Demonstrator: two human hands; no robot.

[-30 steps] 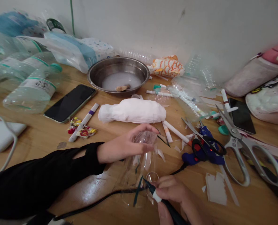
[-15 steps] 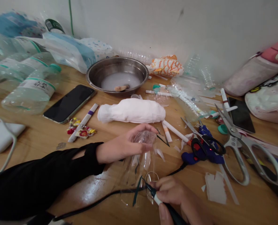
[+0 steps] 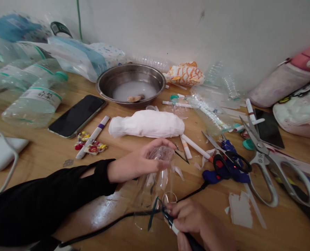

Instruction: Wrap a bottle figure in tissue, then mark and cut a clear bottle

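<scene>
My left hand (image 3: 141,162) is wrapped round the base of a clear plastic bottle (image 3: 141,198) lying on the table, its body pointing toward me. In my right hand (image 3: 197,221) is a dark marker (image 3: 174,226) with a white band, pinched between thumb and fingers. Its tip rests at or close to the bottle, where dark green lines (image 3: 152,216) form a narrow pointed shape. Just beyond my left hand lies a bottle-shaped form wrapped in white paper (image 3: 147,123).
A metal bowl (image 3: 131,83) holds cloudy liquid and a brush. To the right are black-handled scissors (image 3: 223,157), large metal scissors (image 3: 261,146) and a blue glue gun (image 3: 212,176) with its cord under the bottle. A phone (image 3: 78,115) and empty bottles (image 3: 39,97) lie left.
My right hand has shifted slightly down and left with the marker, and the tip sits a little lower by the green lines. My left hand and the bottle stay put.
</scene>
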